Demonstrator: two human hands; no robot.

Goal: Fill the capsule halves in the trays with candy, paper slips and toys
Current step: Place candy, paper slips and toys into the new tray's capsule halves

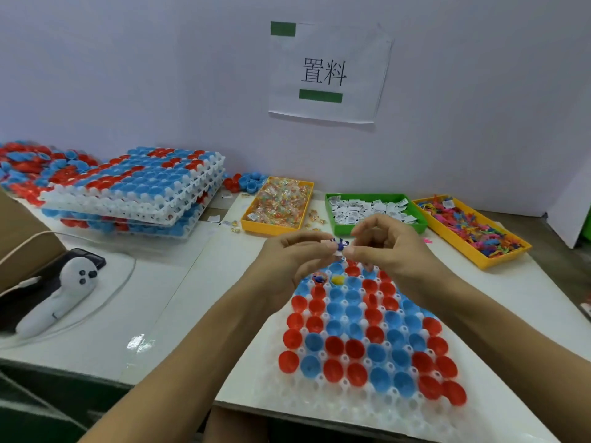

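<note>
Hands meet above the far end of the white tray (348,407); left hand (294,254) and right hand (388,247) each pinch, fingers curled, a small blue toy (339,243) with what looks like a paper slip, probably bundling them to drop into one capsule half (353,270) just below; most red and blue halves look empty, two far ones hold items; candy bin (277,204), slip bin (372,212) and toy bin (470,228) sit within reach on the surface (166,302).

Red and blue capsule halves (367,340), white tray (319,407).
</note>
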